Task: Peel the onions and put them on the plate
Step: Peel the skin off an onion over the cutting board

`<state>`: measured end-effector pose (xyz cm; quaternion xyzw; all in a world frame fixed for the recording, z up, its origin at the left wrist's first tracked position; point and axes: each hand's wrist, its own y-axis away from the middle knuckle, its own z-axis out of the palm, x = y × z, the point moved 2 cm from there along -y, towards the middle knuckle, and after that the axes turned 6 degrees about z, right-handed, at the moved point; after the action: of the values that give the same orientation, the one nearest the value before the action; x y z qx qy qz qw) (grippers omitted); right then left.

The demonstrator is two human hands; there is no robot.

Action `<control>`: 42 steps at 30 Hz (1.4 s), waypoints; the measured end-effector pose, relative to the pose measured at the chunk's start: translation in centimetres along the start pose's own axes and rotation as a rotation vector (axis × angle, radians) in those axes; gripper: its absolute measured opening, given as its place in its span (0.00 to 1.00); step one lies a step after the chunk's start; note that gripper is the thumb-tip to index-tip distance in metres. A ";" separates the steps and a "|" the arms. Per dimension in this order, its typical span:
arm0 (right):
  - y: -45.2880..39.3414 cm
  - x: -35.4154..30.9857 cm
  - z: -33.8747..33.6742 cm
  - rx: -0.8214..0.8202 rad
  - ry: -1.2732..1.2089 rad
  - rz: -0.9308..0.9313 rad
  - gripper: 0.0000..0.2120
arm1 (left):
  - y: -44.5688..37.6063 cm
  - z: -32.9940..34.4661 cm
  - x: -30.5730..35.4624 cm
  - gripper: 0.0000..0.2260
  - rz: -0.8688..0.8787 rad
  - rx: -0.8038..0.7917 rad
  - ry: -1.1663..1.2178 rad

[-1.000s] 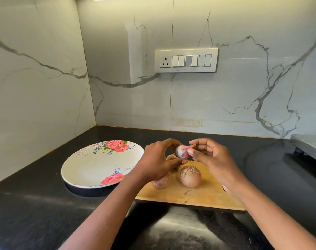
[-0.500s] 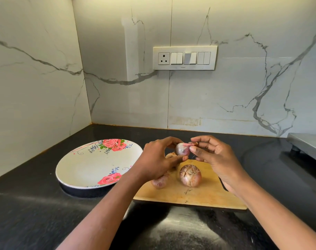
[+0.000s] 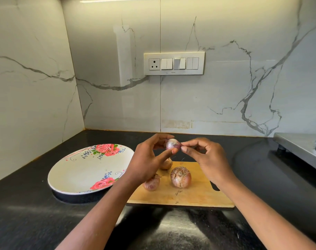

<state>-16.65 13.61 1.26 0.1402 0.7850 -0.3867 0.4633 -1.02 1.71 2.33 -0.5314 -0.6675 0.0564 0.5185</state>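
Since the earlier frames the right hand's fingertips have closed in on the tip of the small onion, and both hands sit a little higher above the board. On the left of the black table (image 3: 27, 204) lies the plate (image 3: 78, 175), white with pink roses, nothing on it. Just to its right the left hand (image 3: 146, 163) holds the small onion (image 3: 172, 144) in the air above the cutting board (image 3: 198, 195), its fingers curled round the far side and the thumb pressing the near side. That onion shows purple-white flesh, partly peeled. Below, three unpeeled onions rest on the board: one (image 3: 151, 184) at the left edge half behind the left wrist, one (image 3: 167, 164) further back, and the largest (image 3: 181, 177) in the middle with its roots up. The right hand (image 3: 209, 159) pinches at the held onion's right end with thumb and forefinger; the other fingers are loosely curled. A switch panel (image 3: 174, 63) sits on the marble wall behind, and a metal stand (image 3: 297, 147) stands at the far right.
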 end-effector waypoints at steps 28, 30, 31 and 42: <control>-0.6 1.0 -1.8 -0.086 0.359 0.161 0.04 | 0.0 -0.8 -0.3 0.17 -0.089 -0.123 0.100; -0.5 1.4 -2.0 -0.112 0.520 0.174 0.04 | -0.1 -0.7 -0.5 0.16 -0.091 -0.123 0.087; -0.4 1.6 -2.0 -0.129 0.597 0.184 0.04 | -0.1 -0.7 -0.6 0.17 -0.089 -0.117 0.079; -0.6 1.2 -2.5 -0.284 0.577 0.186 0.17 | -0.6 0.3 -0.1 0.19 -0.108 -0.067 0.129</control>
<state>-19.21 14.89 1.23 0.2491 0.9136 -0.1738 0.2702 -1.63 1.47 2.50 -0.5142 -0.6620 -0.0284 0.5446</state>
